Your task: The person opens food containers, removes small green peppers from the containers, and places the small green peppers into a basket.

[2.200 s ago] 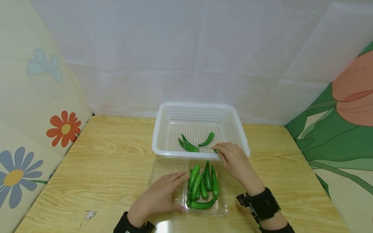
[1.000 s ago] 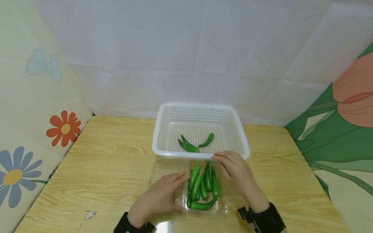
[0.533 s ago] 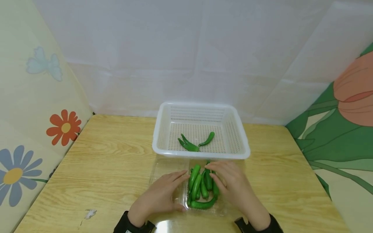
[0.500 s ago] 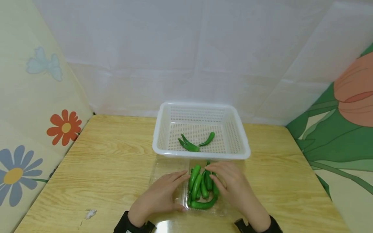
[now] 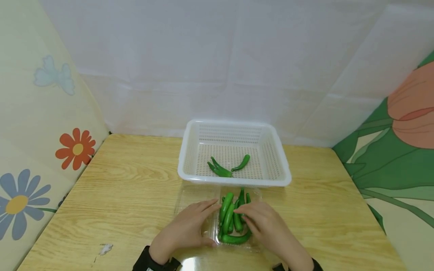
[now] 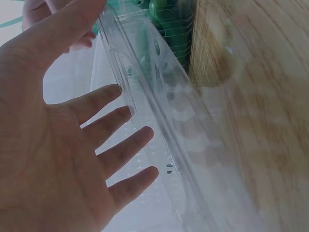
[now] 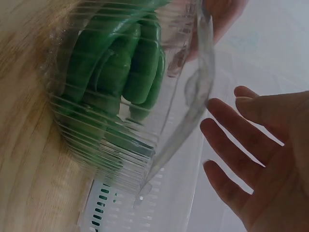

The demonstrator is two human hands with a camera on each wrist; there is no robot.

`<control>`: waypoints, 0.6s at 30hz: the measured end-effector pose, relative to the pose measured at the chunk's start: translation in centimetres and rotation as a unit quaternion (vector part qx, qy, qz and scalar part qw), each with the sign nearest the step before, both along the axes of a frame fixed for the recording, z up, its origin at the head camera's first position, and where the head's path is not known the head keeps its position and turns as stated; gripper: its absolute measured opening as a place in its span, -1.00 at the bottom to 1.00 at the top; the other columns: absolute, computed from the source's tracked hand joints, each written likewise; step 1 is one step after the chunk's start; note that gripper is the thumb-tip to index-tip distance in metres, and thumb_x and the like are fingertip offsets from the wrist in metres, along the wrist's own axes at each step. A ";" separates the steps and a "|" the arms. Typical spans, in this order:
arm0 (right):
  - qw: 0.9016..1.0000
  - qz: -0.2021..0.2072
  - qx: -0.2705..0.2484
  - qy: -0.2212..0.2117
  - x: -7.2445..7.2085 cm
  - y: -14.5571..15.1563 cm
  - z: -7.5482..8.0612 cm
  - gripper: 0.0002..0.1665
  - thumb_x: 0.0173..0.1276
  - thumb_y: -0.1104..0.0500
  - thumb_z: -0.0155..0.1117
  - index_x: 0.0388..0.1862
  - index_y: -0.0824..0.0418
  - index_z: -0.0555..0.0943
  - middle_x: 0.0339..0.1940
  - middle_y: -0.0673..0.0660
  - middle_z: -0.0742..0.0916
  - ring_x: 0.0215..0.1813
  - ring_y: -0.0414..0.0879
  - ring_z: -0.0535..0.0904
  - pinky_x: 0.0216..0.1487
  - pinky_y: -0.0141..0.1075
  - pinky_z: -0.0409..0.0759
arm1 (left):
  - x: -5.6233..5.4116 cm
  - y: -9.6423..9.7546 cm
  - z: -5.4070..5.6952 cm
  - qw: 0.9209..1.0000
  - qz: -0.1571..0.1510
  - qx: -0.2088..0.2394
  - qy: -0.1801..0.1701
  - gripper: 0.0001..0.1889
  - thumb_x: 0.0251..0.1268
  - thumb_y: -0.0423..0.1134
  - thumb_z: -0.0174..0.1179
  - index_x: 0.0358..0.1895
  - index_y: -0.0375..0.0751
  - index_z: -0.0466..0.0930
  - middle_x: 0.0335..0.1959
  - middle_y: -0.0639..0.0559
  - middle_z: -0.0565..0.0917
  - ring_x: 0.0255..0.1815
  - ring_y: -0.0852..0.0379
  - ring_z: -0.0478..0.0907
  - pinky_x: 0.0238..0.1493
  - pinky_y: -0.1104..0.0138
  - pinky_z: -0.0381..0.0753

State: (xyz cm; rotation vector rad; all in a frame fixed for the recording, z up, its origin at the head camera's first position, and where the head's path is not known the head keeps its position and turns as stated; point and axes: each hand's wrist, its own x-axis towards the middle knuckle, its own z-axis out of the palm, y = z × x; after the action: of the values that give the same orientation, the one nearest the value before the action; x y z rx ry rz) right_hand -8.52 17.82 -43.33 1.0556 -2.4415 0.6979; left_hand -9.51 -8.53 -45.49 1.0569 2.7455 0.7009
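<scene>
In the head view, a clear plastic clamshell box (image 5: 255, 246) lies unfolded on the table, its right half holding several green chili peppers (image 5: 228, 218). My left hand (image 5: 185, 226) rests at the middle fold of the box, fingers spread and fairly straight; the left wrist view shows the fingertips along the clear rim (image 6: 145, 82). Over the right side of the peppers hovers my right hand (image 5: 268, 226), fingertips above the pile. The right wrist view shows its fingers (image 7: 229, 150) loosely bent beside the box, no pepper visible between them; its fingertips partly cover peppers in the head view.
Just behind the box stands a white perforated basket (image 5: 234, 181) with a few green peppers (image 5: 220, 171) on its floor. A white backdrop rises behind the wooden table (image 5: 135, 180), and flower-printed panels flank it. A worn spot (image 5: 106, 248) marks the tabletop at front left.
My right hand has moved from inside the basket, over its near rim, toward me and down above the peppers in the box. The left hand has stayed in place.
</scene>
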 end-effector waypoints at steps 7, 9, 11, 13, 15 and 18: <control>0.999 0.004 0.019 -0.027 0.5 -0.3 -0.1 -0.64 0.14 0.33 0.41 -0.06 0.08 0.71 -0.13 -0.11 0.74 -0.09 -0.18 0.65 -0.06 -0.17 0.68 | 0.0 0.0 0.0 1.000 0.001 -0.001 -0.001 0.06 -0.10 0.23 0.49 0.52 -0.08 0.23 0.52 -0.01 0.26 0.45 -0.06 0.28 0.43 0.00 0.28; 0.999 0.010 0.020 -0.027 0.6 -0.4 -0.3 -0.64 0.14 0.33 0.41 -0.06 0.08 0.70 -0.14 -0.11 0.74 -0.09 -0.18 0.64 -0.06 -0.18 0.68 | 0.0 0.0 0.0 1.000 0.000 0.000 0.001 0.06 -0.10 0.23 0.49 0.51 -0.08 0.23 0.52 -0.01 0.26 0.45 -0.06 0.28 0.43 0.00 0.28; 0.999 0.016 0.021 -0.025 0.6 -0.5 -0.4 -0.63 0.13 0.33 0.42 -0.06 0.09 0.70 -0.14 -0.10 0.74 -0.09 -0.18 0.64 -0.06 -0.18 0.67 | 0.0 0.0 -0.1 1.000 0.000 0.000 0.003 0.06 -0.10 0.23 0.49 0.51 -0.08 0.24 0.52 -0.01 0.26 0.45 -0.06 0.28 0.43 0.01 0.28; 0.999 0.020 0.026 -0.024 0.6 -0.6 -0.6 -0.63 0.12 0.32 0.43 -0.05 0.09 0.69 -0.14 -0.10 0.74 -0.09 -0.17 0.64 -0.06 -0.19 0.67 | 0.0 0.0 -0.1 1.000 0.001 0.000 0.005 0.06 -0.11 0.23 0.49 0.51 -0.08 0.24 0.51 -0.01 0.26 0.44 -0.06 0.28 0.43 0.01 0.29; 0.999 0.021 0.035 -0.026 0.6 -0.7 -0.7 -0.62 0.12 0.32 0.45 -0.05 0.08 0.69 -0.14 -0.10 0.74 -0.09 -0.17 0.64 -0.06 -0.20 0.67 | 0.0 0.0 -0.1 1.000 0.002 -0.001 0.004 0.06 -0.11 0.23 0.49 0.51 -0.08 0.24 0.52 -0.01 0.26 0.44 -0.06 0.28 0.43 0.00 0.29; 0.998 0.014 0.054 -0.040 0.8 -0.7 -0.8 -0.61 0.11 0.31 0.47 -0.05 0.07 0.70 -0.14 -0.09 0.74 -0.10 -0.17 0.65 -0.05 -0.19 0.67 | 0.0 0.0 -0.1 1.000 0.002 0.000 0.003 0.07 -0.11 0.23 0.49 0.52 -0.08 0.23 0.52 -0.01 0.26 0.44 -0.07 0.28 0.43 -0.01 0.29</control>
State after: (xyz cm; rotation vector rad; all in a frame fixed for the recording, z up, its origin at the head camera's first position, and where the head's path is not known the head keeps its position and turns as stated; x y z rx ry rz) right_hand -7.77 17.08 -44.08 1.1252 -2.5635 0.6353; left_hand -9.53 -8.56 -45.61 1.0563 2.7528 0.6998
